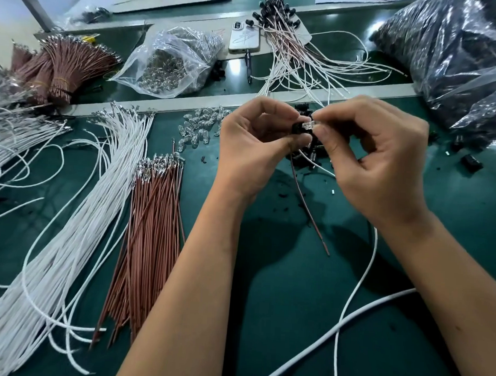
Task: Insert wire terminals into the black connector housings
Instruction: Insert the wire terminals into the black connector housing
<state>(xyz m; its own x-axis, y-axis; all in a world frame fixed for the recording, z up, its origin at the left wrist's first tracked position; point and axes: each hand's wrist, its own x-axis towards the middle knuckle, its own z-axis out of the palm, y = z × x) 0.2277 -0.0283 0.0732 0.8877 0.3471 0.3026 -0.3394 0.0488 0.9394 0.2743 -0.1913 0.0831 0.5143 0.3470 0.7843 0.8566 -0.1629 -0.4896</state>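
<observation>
Centrally, both hands (314,145) pinch black housing (298,128).

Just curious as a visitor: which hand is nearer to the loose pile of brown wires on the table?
Left. The left hand is raised just right of the brown wires, gripping a black housing. The right hand is farther right, beyond it.

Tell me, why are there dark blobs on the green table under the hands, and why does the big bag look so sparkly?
Head view: light from above casts hand and arm shadows on the green table; the dark plastic bag throws back white glare; the wide lens bends the edges; the left hand and right hand look sharp, the far corners softer.
</observation>
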